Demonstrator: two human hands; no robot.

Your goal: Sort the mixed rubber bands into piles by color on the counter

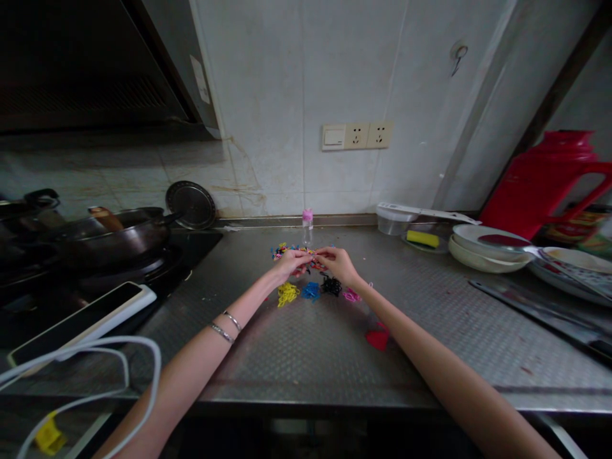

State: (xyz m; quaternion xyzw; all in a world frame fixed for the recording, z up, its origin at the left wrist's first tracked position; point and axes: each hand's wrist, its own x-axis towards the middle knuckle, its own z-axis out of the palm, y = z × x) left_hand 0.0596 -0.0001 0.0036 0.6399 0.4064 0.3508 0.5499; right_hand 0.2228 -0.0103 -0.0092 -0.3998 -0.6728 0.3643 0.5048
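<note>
A mixed heap of small coloured rubber bands [282,250] lies on the metal counter [296,363], partly hidden behind my hands. My left hand [292,262] and my right hand [336,263] meet over this heap, their fingertips pinched close together. What sits between the fingers is too small to make out. In front of the hands are sorted piles: yellow bands [287,294], blue bands [310,291], black bands [331,285] and pink bands [351,295], the pink ones beside my right wrist. Behind the heap stands a small clear bottle with a pink cap [307,218].
A red piece [377,339] lies by my right forearm. To the left are a pan [119,237], a white-edged device [86,322] and a white cable [155,370]. Rightward are a yellow sponge [422,239], stacked bowls [482,258], a knife [535,315] and a red thermos [540,182].
</note>
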